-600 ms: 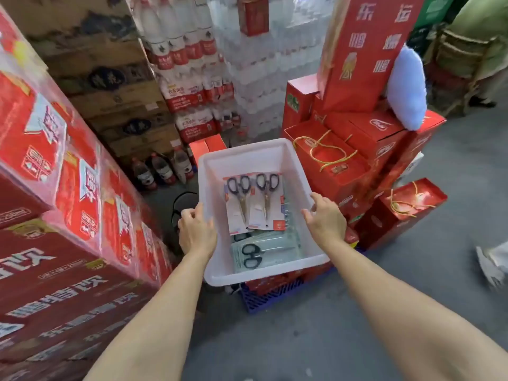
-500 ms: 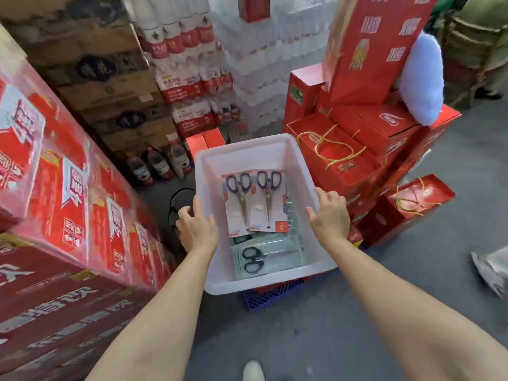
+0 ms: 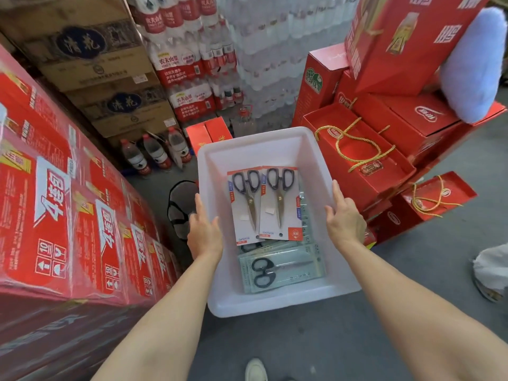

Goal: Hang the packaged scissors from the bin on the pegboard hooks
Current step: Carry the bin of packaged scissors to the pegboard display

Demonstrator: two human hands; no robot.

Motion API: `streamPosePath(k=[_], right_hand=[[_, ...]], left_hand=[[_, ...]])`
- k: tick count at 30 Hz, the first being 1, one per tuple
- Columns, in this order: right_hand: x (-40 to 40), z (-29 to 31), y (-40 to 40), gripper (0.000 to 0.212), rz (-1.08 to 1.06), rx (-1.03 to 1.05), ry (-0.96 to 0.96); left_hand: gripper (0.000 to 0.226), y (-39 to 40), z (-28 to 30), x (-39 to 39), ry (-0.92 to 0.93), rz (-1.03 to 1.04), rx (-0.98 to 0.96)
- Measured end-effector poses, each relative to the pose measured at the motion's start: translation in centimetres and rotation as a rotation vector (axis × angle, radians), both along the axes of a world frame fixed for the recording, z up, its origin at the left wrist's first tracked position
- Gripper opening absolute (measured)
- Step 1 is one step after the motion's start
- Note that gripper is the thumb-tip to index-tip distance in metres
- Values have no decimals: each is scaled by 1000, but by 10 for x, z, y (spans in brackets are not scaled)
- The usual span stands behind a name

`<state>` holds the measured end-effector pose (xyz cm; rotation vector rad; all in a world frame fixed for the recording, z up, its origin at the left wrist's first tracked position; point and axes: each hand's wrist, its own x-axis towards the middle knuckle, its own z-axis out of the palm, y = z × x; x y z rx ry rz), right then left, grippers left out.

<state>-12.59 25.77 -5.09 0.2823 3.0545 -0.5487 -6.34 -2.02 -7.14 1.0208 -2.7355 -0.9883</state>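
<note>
A white plastic bin [image 3: 275,306] is held in front of me above the grey floor. My left hand [image 3: 204,232] grips its left rim and my right hand [image 3: 343,218] grips its right rim, thumbs toward the inside. Inside lie two packaged scissors on white and red cards, side by side [image 3: 246,204] [image 3: 280,202], with black handles pointing away from me. Nearer to me a black-handled pair in a clear pack [image 3: 280,270] lies crosswise on top of further packs. No pegboard or hooks are in view.
Red shrink-wrapped cases [image 3: 63,204] are stacked close on the left. Red gift boxes with gold cords [image 3: 357,158] pile up on the right. Water bottle packs [image 3: 189,72] and brown cartons [image 3: 90,56] stand behind. My shoe [image 3: 255,369] shows on the grey floor.
The bin has come up off the blue crate and toward me, still held by both hands. My shoe has entered the bottom of the view.
</note>
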Motion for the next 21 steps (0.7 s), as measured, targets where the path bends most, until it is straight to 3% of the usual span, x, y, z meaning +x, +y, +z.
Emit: streamPosePath(k=[11, 21], right_hand=[[45, 20, 0, 65, 28, -159, 75], [131, 49, 33, 63, 217, -222, 68]], left_hand=[[72, -9, 26, 48, 143, 1, -33], [70, 44, 52, 183, 162, 202, -113]])
